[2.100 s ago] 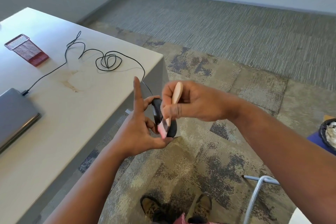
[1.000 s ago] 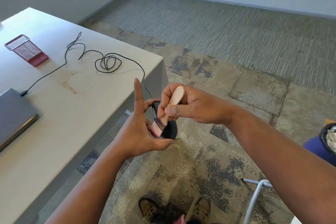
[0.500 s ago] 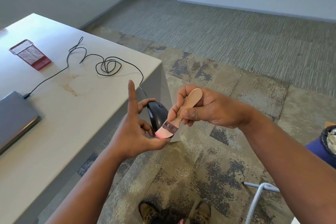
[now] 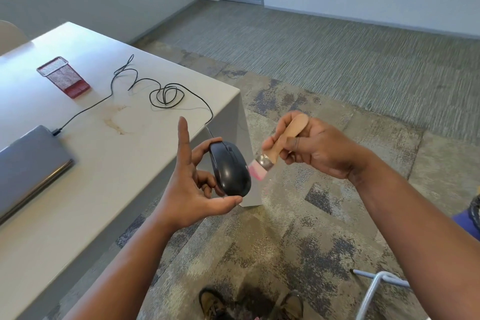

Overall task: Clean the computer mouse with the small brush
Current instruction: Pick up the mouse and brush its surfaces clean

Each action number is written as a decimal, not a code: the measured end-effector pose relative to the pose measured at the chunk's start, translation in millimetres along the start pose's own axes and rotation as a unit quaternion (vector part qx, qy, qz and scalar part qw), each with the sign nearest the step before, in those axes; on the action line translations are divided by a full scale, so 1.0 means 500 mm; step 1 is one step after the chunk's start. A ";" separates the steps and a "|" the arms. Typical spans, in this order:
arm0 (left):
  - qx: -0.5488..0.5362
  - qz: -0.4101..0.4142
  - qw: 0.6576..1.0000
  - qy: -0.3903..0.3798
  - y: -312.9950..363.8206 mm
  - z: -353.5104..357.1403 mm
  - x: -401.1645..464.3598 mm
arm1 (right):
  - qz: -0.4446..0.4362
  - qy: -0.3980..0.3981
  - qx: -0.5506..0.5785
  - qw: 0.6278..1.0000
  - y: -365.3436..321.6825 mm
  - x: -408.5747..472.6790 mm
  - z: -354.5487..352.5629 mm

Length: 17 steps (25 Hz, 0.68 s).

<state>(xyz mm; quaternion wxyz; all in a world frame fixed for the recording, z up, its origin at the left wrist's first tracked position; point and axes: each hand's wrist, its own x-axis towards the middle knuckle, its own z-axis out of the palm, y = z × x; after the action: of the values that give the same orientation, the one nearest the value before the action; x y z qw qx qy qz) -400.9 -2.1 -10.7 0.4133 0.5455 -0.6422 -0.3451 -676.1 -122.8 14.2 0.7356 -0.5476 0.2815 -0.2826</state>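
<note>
beside desk [image 4: 109,163], hand [image 4: 189,184] grips mouse [image 4: 230,169]

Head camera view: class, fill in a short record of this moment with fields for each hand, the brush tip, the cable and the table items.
left hand: holds black mouse, forefinger raised
right hand: grips wooden-handled brush
brush tip: pink bristles beside the mouse's right edge; contact unclear
cable: coiled on table
table items: closed laptop, red mesh holder

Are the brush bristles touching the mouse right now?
Cannot tell. In the head view the pink bristles of the brush sit right at the black mouse's right edge, blurred, with no clear gap or contact.
</note>
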 end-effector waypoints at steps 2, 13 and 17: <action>-0.003 -0.002 1.000 -0.003 0.001 -0.002 -0.003 | -0.053 0.043 0.080 0.994 -0.011 0.012 0.020; -0.019 -0.002 1.000 0.012 -0.004 -0.025 -0.012 | -0.004 0.029 0.152 0.988 0.019 0.033 0.044; -0.005 0.001 1.000 0.010 -0.021 -0.041 -0.009 | -0.038 0.106 0.155 0.981 0.003 0.059 0.060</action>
<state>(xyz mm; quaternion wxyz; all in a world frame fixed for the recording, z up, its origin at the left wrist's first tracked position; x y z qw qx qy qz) -377.6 0.7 -12.2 0.4230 0.5463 -0.6369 -0.3420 -634.1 -124.4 17.0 0.7664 -0.4037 0.2899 -0.4070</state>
